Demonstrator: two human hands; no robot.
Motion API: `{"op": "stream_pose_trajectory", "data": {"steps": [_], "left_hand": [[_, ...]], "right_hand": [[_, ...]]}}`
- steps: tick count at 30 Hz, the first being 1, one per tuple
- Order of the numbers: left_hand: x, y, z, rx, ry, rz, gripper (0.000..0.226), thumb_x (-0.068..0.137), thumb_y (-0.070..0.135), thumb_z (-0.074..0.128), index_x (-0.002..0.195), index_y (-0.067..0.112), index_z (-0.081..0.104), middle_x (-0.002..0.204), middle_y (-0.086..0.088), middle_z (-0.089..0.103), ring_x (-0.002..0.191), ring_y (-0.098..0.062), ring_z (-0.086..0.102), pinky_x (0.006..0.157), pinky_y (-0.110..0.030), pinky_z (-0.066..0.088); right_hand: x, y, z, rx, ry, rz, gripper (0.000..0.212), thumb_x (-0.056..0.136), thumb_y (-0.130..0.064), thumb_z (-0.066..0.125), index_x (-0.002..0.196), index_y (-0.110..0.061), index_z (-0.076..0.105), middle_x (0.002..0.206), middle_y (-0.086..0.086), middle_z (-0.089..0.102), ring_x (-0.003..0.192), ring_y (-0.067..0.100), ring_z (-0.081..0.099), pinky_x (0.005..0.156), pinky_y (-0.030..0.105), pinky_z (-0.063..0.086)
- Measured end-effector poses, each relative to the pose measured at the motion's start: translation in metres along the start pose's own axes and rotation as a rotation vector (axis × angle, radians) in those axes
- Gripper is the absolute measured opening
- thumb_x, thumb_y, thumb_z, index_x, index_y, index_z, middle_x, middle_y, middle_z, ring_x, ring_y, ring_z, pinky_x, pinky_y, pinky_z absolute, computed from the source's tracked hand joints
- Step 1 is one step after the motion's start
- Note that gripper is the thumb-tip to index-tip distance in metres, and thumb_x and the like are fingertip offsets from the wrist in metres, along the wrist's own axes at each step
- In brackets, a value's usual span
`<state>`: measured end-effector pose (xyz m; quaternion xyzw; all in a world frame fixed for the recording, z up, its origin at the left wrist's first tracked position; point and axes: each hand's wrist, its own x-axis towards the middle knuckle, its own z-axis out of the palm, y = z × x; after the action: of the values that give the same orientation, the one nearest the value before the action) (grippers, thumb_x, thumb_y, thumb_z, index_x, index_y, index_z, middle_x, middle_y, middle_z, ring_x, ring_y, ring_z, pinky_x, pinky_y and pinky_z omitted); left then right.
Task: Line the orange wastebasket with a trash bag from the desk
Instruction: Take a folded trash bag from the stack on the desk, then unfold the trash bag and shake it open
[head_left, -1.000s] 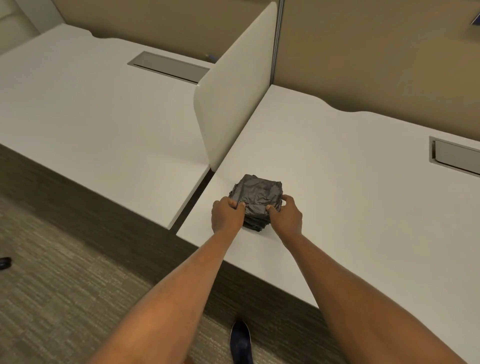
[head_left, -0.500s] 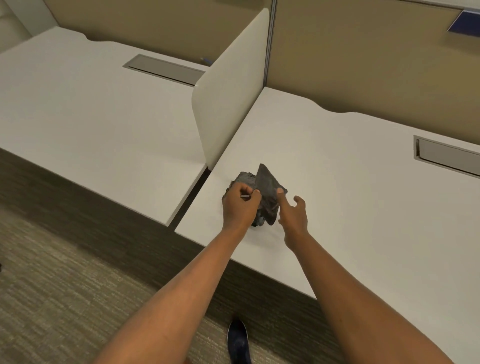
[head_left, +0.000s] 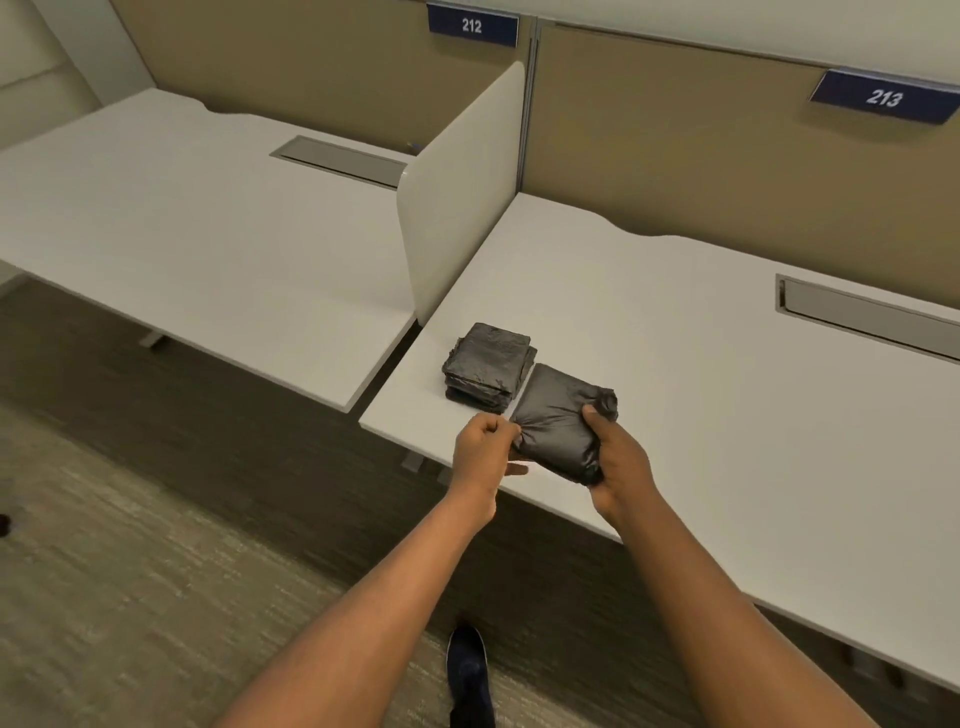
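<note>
A stack of folded dark grey trash bags (head_left: 488, 368) lies near the front left corner of the white desk (head_left: 701, 364). One folded trash bag (head_left: 558, 418) is lifted off the stack and held just above the desk's front edge. My left hand (head_left: 480, 454) pinches its left corner between thumb and fingers. My right hand (head_left: 618, 462) grips its right side from underneath, thumb on top. The orange wastebasket is not in view.
A white divider panel (head_left: 462, 192) stands between this desk and the neighbouring desk (head_left: 182, 234) on the left. Each desk has a grey cable tray cover (head_left: 872, 317). Beige partition walls carry signs 212 and 213. Carpet and my dark shoe (head_left: 470, 670) are below.
One folded bag has come off the stack and moved right and toward me. My right hand, open beside the stack before, now grips it. The view has tilted up.
</note>
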<state>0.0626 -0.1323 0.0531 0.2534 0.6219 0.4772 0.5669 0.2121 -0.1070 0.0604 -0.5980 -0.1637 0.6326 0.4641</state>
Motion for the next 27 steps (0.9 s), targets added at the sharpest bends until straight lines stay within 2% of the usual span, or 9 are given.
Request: {"op": "stream_pose_trajectory", "data": {"steps": [2, 4, 7, 11, 14, 17, 19, 22, 27], "left_hand": [[-0.03, -0.014, -0.004, 0.286, 0.104, 0.122, 0.014, 0.09, 0.021, 0.065, 0.098, 0.024, 0.054, 0.098, 0.004, 0.06, 0.087, -0.013, 0.063, 0.059, -0.018, 0.049], [-0.065, -0.027, -0.005, 0.54, 0.181, 0.36, 0.027, 0.088, 0.028, 0.067, 0.105, 0.031, 0.047, 0.106, 0.011, 0.05, 0.092, -0.006, 0.055, 0.065, -0.014, 0.042], [-0.127, -0.044, 0.002, 0.633, 0.097, 0.594, 0.027, 0.088, 0.038, 0.065, 0.11, 0.032, 0.05, 0.111, 0.01, 0.049, 0.096, -0.005, 0.054, 0.074, -0.019, 0.051], [-0.186, -0.057, 0.008, 0.581, -0.007, 0.532, 0.031, 0.092, 0.044, 0.061, 0.118, 0.027, 0.057, 0.115, 0.007, 0.051, 0.104, -0.009, 0.057, 0.086, -0.026, 0.055], [-0.219, -0.061, 0.001, 0.508, -0.02, 0.46, 0.036, 0.093, 0.048, 0.06, 0.12, 0.024, 0.06, 0.116, 0.003, 0.056, 0.106, -0.011, 0.06, 0.089, -0.027, 0.055], [-0.24, -0.062, -0.013, 0.437, -0.039, 0.374, 0.042, 0.087, 0.056, 0.063, 0.115, 0.024, 0.064, 0.111, -0.001, 0.065, 0.101, -0.014, 0.066, 0.089, -0.035, 0.058], [-0.252, -0.063, -0.024, 0.387, -0.055, 0.314, 0.04, 0.084, 0.056, 0.066, 0.11, 0.025, 0.066, 0.106, -0.002, 0.07, 0.097, -0.016, 0.069, 0.086, -0.04, 0.06], [-0.264, -0.066, -0.046, 0.362, -0.059, 0.29, 0.023, 0.09, 0.044, 0.067, 0.103, 0.026, 0.071, 0.097, 0.001, 0.074, 0.091, -0.014, 0.071, 0.084, -0.043, 0.061], [-0.281, -0.071, -0.097, 0.379, -0.123, 0.273, 0.023, 0.091, 0.045, 0.066, 0.103, 0.027, 0.075, 0.103, -0.002, 0.072, 0.094, -0.015, 0.072, 0.084, -0.04, 0.062]], "right_hand": [[-0.025, 0.008, -0.016, -0.093, 0.011, -0.048, 0.021, 0.095, -0.024, 0.069, 0.114, -0.016, 0.068, 0.105, 0.008, 0.076, 0.095, 0.028, 0.074, 0.085, 0.043, 0.061], [-0.056, 0.018, -0.032, -0.212, -0.006, -0.107, 0.025, 0.098, -0.027, 0.065, 0.122, -0.019, 0.066, 0.107, 0.006, 0.075, 0.096, 0.025, 0.073, 0.085, 0.041, 0.061], [-0.112, 0.034, -0.059, -0.368, -0.052, -0.185, 0.022, 0.1, -0.03, 0.06, 0.118, -0.018, 0.068, 0.106, 0.005, 0.076, 0.096, 0.023, 0.073, 0.089, 0.044, 0.061], [-0.172, 0.048, -0.079, -0.451, -0.116, -0.223, 0.018, 0.102, -0.035, 0.055, 0.105, -0.026, 0.07, 0.105, 0.006, 0.077, 0.097, 0.022, 0.072, 0.092, 0.046, 0.059], [-0.209, 0.053, -0.087, -0.438, -0.157, -0.201, 0.032, 0.102, -0.053, 0.048, 0.103, -0.03, 0.071, 0.108, 0.003, 0.077, 0.103, 0.02, 0.071, 0.096, 0.044, 0.056], [-0.236, 0.059, -0.088, -0.422, -0.194, -0.207, 0.048, 0.101, -0.062, 0.042, 0.105, -0.028, 0.076, 0.098, -0.001, 0.079, 0.093, 0.016, 0.072, 0.085, 0.039, 0.058], [-0.249, 0.067, -0.087, -0.433, -0.215, -0.194, 0.05, 0.1, -0.06, 0.046, 0.109, -0.02, 0.076, 0.096, 0.004, 0.08, 0.09, 0.023, 0.073, 0.081, 0.041, 0.06], [-0.266, 0.083, -0.081, -0.432, -0.227, -0.194, 0.049, 0.098, -0.052, 0.057, 0.111, -0.007, 0.074, 0.107, 0.017, 0.077, 0.102, 0.034, 0.073, 0.081, 0.04, 0.062], [-0.295, 0.117, -0.059, -0.466, -0.206, -0.226, 0.036, 0.095, -0.042, 0.068, 0.109, -0.009, 0.073, 0.105, 0.014, 0.078, 0.1, 0.031, 0.074, 0.088, 0.046, 0.062]]}}
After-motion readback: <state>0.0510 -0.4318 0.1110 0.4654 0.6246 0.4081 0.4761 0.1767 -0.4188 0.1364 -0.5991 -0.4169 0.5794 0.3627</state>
